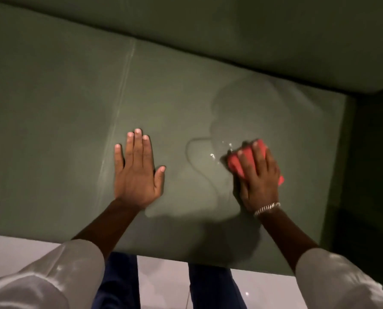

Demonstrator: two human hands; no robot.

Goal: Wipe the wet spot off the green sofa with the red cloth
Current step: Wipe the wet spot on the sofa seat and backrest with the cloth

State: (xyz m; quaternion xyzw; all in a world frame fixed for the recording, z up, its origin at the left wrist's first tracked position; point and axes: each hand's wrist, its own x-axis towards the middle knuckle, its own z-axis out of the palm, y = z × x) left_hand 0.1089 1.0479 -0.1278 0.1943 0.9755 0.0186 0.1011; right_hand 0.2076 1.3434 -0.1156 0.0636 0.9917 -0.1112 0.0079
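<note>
Green sofa [52, 108], smooth leather-like seat, fills most of my view from the head camera, looking steeply down. Red cloth [236, 165] sits bunched on the seat toward the right, pinned under the right hand [258, 177]. That hand lies palm down on top of it with fingers spread over the wad and curled a little at the tips, pressing and gripping the cloth against the cushion. Red shows past the fingertips at the far end, on the left side of the hand, and as a small corner on the right near the wrist; the rest of the cloth is hidden under the palm. Wet spot [208, 157] spreads as a paler, glossy patch just left of the cloth and runs away from me toward the backrest, with small bright glints of water right beside the cloth's left edge. Cloth touches the near right part of the wet patch. A thin curved outline marks the patch's left rim. Left hand [138, 172] rests flat on the seat, open, fingers together and extended, thumb out, holding nothing, well left of the wet area and just right of a seam [119, 112] in the cushion. Bracelet [266, 208] on the right wrist. Pale sleeves [342, 279] pushed up both forearms. Light floor [161, 284] shows below the seat's front edge.
</note>
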